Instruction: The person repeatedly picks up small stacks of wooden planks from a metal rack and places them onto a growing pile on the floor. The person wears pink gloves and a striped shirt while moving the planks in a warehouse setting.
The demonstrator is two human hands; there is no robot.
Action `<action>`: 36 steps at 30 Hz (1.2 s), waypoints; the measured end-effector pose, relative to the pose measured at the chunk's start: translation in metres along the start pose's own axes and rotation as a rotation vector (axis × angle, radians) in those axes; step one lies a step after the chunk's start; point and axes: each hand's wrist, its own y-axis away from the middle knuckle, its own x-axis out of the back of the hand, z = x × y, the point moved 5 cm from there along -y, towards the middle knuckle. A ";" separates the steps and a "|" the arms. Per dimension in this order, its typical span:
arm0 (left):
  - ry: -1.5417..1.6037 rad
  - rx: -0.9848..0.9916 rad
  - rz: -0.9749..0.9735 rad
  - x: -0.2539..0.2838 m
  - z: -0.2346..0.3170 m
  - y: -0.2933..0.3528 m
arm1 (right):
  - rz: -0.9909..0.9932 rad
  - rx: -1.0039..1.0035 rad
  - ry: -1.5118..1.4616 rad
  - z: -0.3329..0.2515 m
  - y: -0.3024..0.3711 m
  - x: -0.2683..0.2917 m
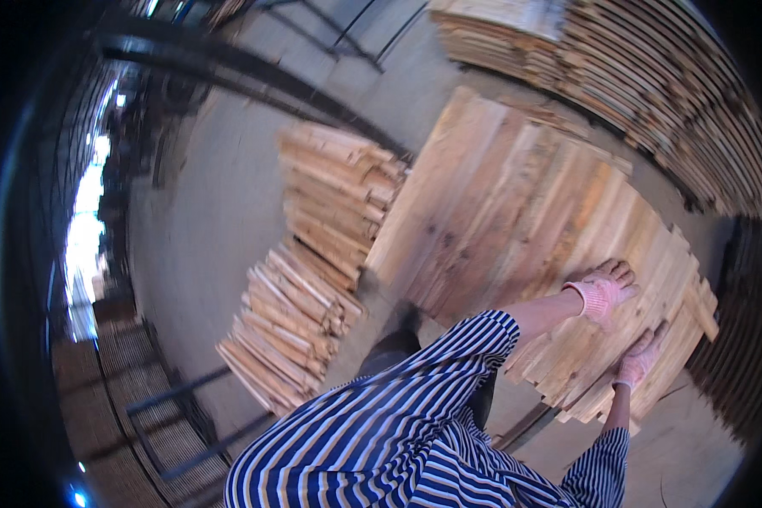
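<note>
A broad layer of pale wooden boards (516,220) lies side by side in front of me, their near ends uneven. My left hand (605,289), in a pink knit glove, lies flat on the boards toward the right side, fingers stretched out. My right hand (642,362), gloved in pink as well, rests on the boards closer to the right edge. Its fingers are extended along the wood, and neither hand is wrapped around a board. At the far right, a few boards (698,306) stick out past the others.
Bundles of short wooden strips (300,313) are piled to the left of the boards. A tall stack of planks (643,93) stands at the far right. Dark metal framing (254,76) crosses the upper left. Grey concrete floor (212,195) stretches along the left.
</note>
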 end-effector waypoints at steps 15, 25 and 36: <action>0.886 1.520 0.806 -0.225 -0.143 0.688 | -0.638 0.563 -0.185 -0.337 0.230 -0.158; 2.341 1.315 2.075 -0.423 -0.173 0.910 | -1.673 0.731 -0.013 -0.486 0.601 -0.338; 1.658 1.546 2.646 -0.457 -0.270 0.999 | -1.556 1.034 0.024 -0.588 0.815 -0.524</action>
